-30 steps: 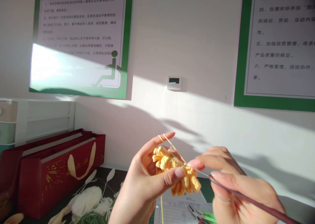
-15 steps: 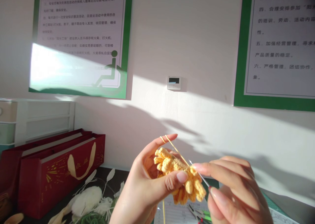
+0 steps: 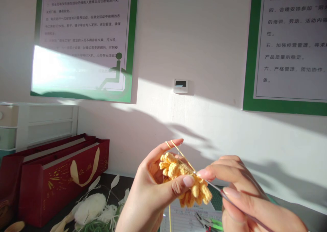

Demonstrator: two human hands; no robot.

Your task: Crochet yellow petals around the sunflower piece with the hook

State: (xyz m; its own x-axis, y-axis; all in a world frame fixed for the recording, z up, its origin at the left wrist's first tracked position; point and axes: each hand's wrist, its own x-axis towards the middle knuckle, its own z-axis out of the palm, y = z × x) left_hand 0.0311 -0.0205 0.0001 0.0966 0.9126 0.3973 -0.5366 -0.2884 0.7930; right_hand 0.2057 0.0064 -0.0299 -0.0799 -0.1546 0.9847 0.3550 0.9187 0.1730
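Yellow crocheted petals [image 3: 195,189] are pinched between the thumb and fingers of my left hand [image 3: 155,187]. Yellow yarn [image 3: 182,153] loops round the raised left index finger and runs down to the top edge of the piece. My right hand [image 3: 242,191] grips a thin crochet hook [image 3: 224,195] between thumb and fingers. The hook's tip meets the yarn at the top of the petals, with the right index fingertip beside it. A yarn strand hangs below my left hand.
Red gift bags [image 3: 68,177] and white drawers [image 3: 51,119] stand at the left. White yarn [image 3: 90,208] and green yarn [image 3: 95,226] lie near them. Pliers [image 3: 209,221] rest on a printed sheet [image 3: 178,218] below my hands. A small panel [image 3: 180,86] hangs on the wall.
My right hand has tilted and opened out to the right, showing more of the hook's handle. The hook tip has moved slightly left and down into the stitches. My left hand has barely moved.
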